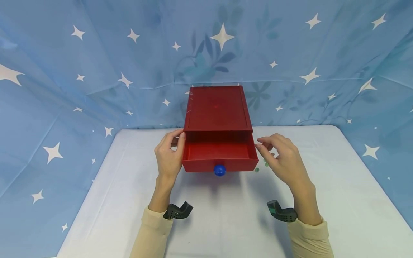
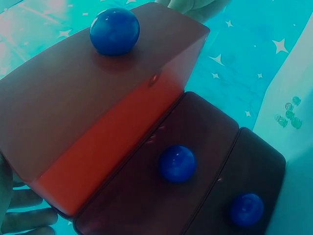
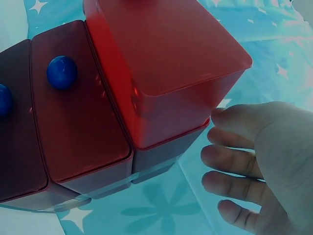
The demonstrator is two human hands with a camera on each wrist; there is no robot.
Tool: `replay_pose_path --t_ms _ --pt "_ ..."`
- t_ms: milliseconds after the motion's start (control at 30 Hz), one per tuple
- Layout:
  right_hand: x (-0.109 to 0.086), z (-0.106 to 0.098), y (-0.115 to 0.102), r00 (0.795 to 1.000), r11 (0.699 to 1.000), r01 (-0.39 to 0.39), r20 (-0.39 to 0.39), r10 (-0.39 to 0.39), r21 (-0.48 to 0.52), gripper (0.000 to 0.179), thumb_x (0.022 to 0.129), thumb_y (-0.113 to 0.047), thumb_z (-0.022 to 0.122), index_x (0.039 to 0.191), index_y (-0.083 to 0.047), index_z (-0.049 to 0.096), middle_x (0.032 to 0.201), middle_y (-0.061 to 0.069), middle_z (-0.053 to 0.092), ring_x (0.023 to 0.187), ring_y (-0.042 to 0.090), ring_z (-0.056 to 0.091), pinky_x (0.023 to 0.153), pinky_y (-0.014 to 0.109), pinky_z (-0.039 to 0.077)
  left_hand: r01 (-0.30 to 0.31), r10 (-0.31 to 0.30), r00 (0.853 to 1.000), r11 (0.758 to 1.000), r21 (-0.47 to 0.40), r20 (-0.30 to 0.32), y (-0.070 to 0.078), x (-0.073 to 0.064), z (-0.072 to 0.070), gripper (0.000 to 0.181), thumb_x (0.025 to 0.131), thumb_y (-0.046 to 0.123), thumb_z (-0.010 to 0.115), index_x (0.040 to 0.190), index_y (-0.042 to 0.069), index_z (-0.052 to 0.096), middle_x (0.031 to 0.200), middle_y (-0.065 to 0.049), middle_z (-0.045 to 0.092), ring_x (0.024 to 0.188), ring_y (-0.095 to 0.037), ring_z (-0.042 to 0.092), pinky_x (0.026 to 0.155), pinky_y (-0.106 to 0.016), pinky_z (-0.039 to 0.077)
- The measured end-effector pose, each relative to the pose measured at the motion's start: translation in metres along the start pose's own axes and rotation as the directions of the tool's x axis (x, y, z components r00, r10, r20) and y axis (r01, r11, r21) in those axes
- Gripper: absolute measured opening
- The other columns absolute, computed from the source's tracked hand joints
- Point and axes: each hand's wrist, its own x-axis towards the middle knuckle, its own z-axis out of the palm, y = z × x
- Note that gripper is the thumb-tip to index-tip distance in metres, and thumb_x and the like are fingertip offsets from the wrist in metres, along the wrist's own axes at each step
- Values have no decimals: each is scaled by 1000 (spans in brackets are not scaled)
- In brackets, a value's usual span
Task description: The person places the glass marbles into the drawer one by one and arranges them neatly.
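Note:
A red cabinet [image 1: 217,109] with three stacked drawers stands at the far side of the table. Its top drawer [image 1: 198,166] is pulled out, with nothing visible inside, and has a round blue knob [image 1: 219,170]. My left hand [image 1: 168,156] is at the drawer's left side, thumb along the edge and fingers reaching back beside the cabinet. On the other side, my right hand [image 1: 284,157] has its thumb tip close to the drawer's right wall and its fingers loosely bent, holding nothing. Both lower drawers, with blue knobs [image 2: 178,164], are closed in the left wrist view.
Several small green glassy pieces [image 1: 257,170] lie on the white table [image 1: 106,200] right of the cabinet, partly behind my right hand. A blue curtain [image 1: 135,61] with white stars hangs behind the table. Each wrist wears a black band [image 1: 177,210].

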Motion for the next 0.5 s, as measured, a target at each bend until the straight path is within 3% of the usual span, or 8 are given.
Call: replay_pose_path --t_ms 167,500 --pt "0 0 0 997 999 -35 61 37 -39 29 85 -4 76 114 -6 71 84 2 67 77 12 59 64 18 45 2 -2 1000 1000 -3 -2 -1 0 0 21 96 15 66 114 6 74 105 -11 76 76 -24 72 76 -12 56" --pt "0 1 1 995 998 -35 95 40 -50 30 86 -5 75 116 -4 69 83 4 68 76 14 60 63 31 51 9 -9 1000 1000 12 10 0 0 0 22 97 17 65 115 6 73 107 -10 76 78 -22 72 75 -23 61"
